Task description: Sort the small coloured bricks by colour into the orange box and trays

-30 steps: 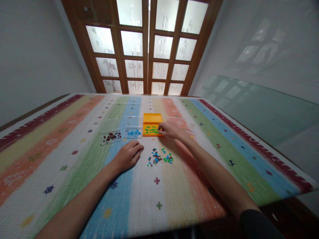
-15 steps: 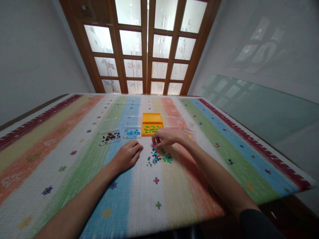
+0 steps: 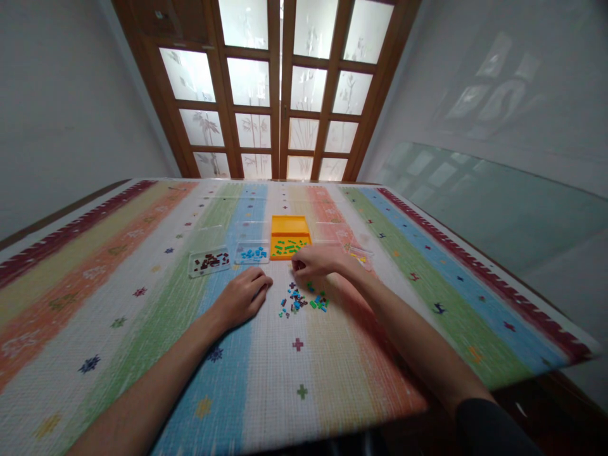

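Note:
My right hand (image 3: pixel 311 261) hovers by the front edge of an orange-yellow box (image 3: pixel 291 235) whose lid is open. Its fingers are curled together, and whatever they may hold is hidden. Green toy bricks (image 3: pixel 285 247) lie in that box. Just below the hand is a loose pile of small bricks (image 3: pixel 295 300) in blue, brown and green, with more green and blue bricks (image 3: pixel 319 301) beside it. My left hand (image 3: pixel 243 293) rests on the cloth left of the pile, fingers folded in and nothing showing in them.
Left of the orange-yellow box stand a clear box (image 3: pixel 252 261) of blue bricks and another clear box (image 3: pixel 209 271) of brown bricks. A clear container with yellow pieces (image 3: pixel 360 258) is partly behind my right wrist. A striped tablecloth (image 3: pixel 156 329) covers the table.
My right hand has shifted slightly right, its fingers drawn more tightly together above the pile. The left hand stays where it was.

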`<state>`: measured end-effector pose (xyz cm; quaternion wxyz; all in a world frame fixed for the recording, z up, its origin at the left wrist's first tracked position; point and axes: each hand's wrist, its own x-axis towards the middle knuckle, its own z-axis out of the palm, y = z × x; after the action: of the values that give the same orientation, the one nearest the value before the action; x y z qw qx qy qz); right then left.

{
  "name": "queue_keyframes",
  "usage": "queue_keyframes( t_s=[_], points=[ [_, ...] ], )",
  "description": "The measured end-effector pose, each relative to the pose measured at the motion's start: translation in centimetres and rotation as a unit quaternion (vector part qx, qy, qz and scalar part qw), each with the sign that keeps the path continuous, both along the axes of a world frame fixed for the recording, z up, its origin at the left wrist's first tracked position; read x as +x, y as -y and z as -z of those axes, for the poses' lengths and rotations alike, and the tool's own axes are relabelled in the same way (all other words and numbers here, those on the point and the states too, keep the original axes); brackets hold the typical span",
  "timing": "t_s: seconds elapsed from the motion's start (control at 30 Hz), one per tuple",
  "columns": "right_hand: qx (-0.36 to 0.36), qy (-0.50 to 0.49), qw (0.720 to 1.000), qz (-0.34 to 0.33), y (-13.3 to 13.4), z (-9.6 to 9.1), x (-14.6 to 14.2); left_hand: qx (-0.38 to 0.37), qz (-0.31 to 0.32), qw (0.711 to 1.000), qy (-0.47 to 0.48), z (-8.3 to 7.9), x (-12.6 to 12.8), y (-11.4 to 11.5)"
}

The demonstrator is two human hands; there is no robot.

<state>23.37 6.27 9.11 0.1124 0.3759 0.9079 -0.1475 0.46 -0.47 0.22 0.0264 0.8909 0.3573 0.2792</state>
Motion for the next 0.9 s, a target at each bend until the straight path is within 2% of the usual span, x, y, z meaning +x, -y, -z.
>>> queue_keyframes(
  t_s=[0.2,0.4,0.57,0.7,0.8,0.9],
  points=[
    [0.081,-0.090,0.991,0.054,-1.2,-0.5,1.8,0.005,0.002,1.000,0.003,0.0,0.0,0.0],
    [0.109,-0.179,0.974,0.081,-2.6,0.7,2.9,-0.006,-0.001,1.000,0.004,0.4,0.0,-0.2],
    [0.139,-0.175,0.969,0.103,-3.1,1.7,3.0,-0.011,0.000,1.000,0.004,0.1,0.0,-0.1],
    [0.136,-0.149,0.975,0.097,-3.1,1.7,3.1,-0.020,-0.001,1.000,0.008,0.0,0.0,0.0],
    [0.131,-0.141,0.978,0.076,-3.0,0.9,3.3,-0.018,-0.001,1.000,0.008,0.0,0.0,0.0],
    [0.043,-0.118,0.991,0.053,-2.5,-0.2,3.5,-0.011,0.000,1.000,0.004,0.0,0.0,0.0]
  ],
)
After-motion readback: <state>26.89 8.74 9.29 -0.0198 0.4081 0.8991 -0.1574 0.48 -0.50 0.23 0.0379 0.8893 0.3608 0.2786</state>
